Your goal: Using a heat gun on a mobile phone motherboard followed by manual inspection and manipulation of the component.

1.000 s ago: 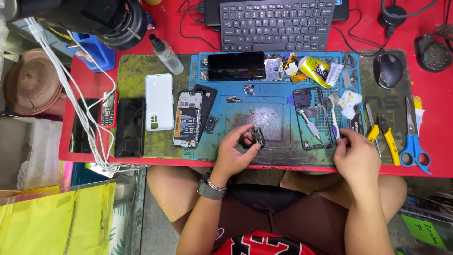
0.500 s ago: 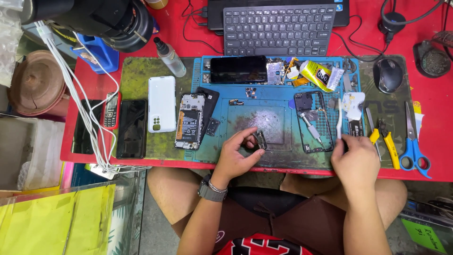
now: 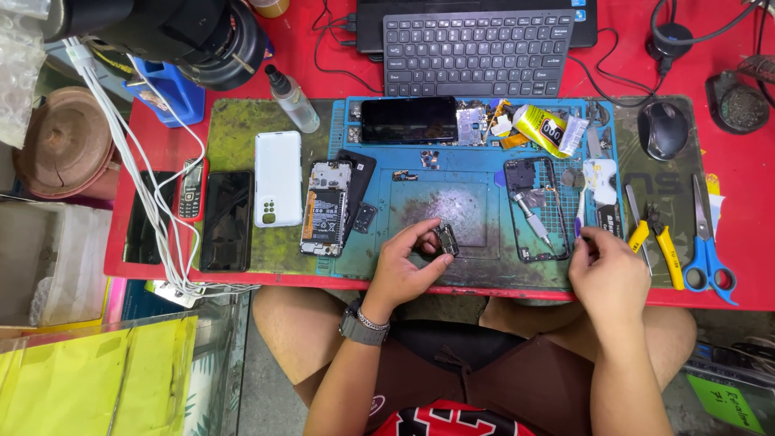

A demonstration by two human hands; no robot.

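Observation:
My left hand [image 3: 406, 266] pinches a small dark phone part [image 3: 445, 239] over the worn middle of the blue repair mat [image 3: 468, 173]. My right hand [image 3: 607, 273] rests at the mat's right front edge, its fingers curled around the end of a thin white and purple tool [image 3: 581, 211]. An opened phone with its battery showing [image 3: 325, 208] lies left of my left hand. A bare phone frame [image 3: 533, 208] with a screwdriver across it lies between my hands.
A white phone [image 3: 278, 178], dark phones [image 3: 227, 220], a small keypad phone [image 3: 191, 190] and white cables [image 3: 153, 210] lie left. Glue tube [image 3: 546, 129], black screen [image 3: 408, 119], spray bottle [image 3: 292, 98], keyboard [image 3: 478, 52], mouse [image 3: 663, 129], yellow cutters [image 3: 663, 242], blue scissors [image 3: 707, 250] surround.
My right hand has drawn back toward the front edge, taking hold of the thin tool's end. My left hand keeps its pinch on the small part.

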